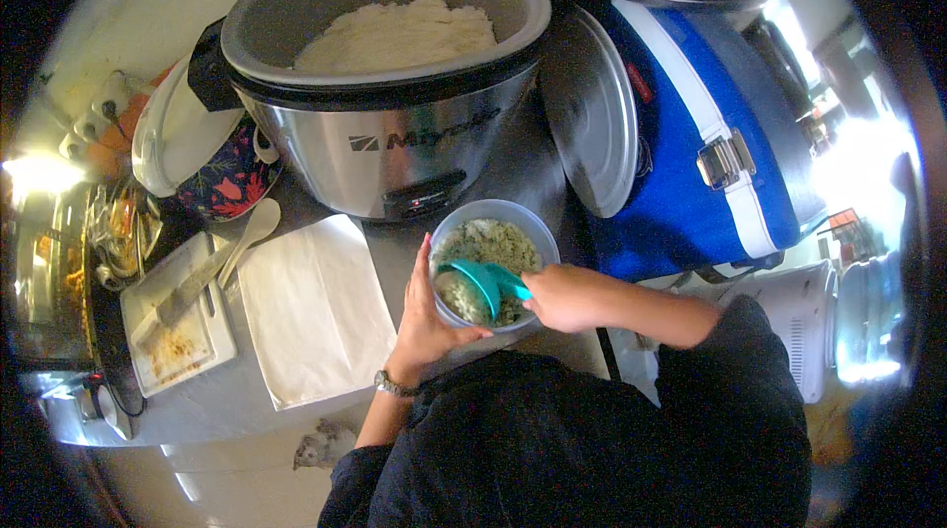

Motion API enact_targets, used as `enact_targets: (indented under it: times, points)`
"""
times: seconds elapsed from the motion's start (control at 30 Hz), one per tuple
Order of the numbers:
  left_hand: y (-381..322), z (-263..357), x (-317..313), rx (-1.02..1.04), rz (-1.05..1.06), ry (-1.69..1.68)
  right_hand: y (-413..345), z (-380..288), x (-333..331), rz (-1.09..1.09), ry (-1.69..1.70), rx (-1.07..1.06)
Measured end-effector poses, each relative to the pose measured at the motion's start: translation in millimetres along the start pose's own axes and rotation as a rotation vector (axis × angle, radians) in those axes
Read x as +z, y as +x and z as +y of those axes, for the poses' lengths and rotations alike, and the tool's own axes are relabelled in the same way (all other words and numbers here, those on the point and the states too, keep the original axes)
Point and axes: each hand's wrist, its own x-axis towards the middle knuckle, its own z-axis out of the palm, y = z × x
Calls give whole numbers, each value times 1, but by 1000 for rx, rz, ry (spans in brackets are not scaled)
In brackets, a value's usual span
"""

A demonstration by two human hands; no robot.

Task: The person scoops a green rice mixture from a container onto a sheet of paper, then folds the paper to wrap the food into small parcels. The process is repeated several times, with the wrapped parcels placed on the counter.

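Note:
My left hand grips the side of a round translucent plastic tub, its thumb along the near rim. Greenish seasoned rice fills part of the tub. The handle of a teal plastic scoop is in my right hand, and the scoop's bowl is down inside the tub against the rice. Just beyond the tub stands a large steel rice cooker, uncovered, with a heap of white rice in its pot.
Left of the tub, white paper lies on the steel counter. Beside it are a stained cutting board, a knife and a pale rice paddle. A floral pot stands behind. To the right are a metal lid and a blue insulated bag.

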Motion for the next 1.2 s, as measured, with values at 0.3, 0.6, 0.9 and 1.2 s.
enact_targets:
  times: [0.3, 0.6, 0.9, 1.2]
  points:
    - [-3, -1, 1, 30, 15, 130, 7, 11, 7, 38, 164, -80]
    - [-2, 4, -7, -66, -94, 200, -23, 30, -2, 298, 138, 59]
    - [0, 6, -9, -56, -125, 181, -17, 6, -4, 531, -155, 221]
    - [0, 1, -5, -37, -101, 90, -12, 6, -7, 316, -106, 154]
